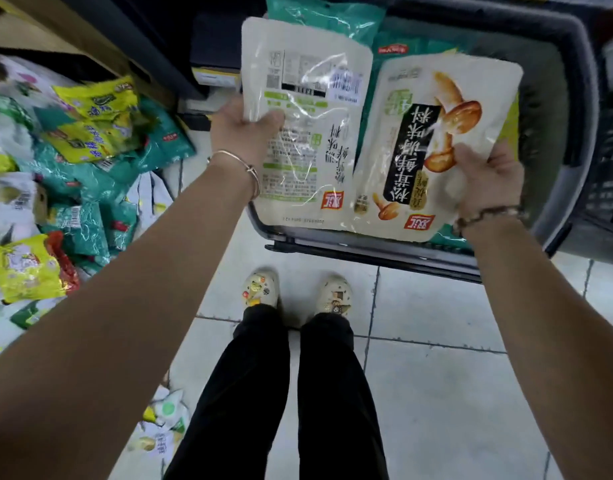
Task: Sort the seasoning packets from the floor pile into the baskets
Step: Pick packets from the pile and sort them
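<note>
My left hand (pixel 244 128) grips a cream seasoning packet (pixel 308 133) by its left edge, printed back side up. My right hand (pixel 488 178) holds a second cream packet (pixel 433 147) with mushroom pictures, front side up. Both packets hang side by side over a dark grey basket (pixel 571 140), which holds green packets (pixel 322 12) underneath. The floor pile (pixel 73 161) of green, yellow and white packets lies at the left.
A second dark basket (pixel 609 161) stands at the right edge. A shelf unit (pixel 90 39) rises behind the pile. My feet (pixel 294 294) stand on pale floor tiles just before the basket. A few loose packets (pixel 163 424) lie by my left leg.
</note>
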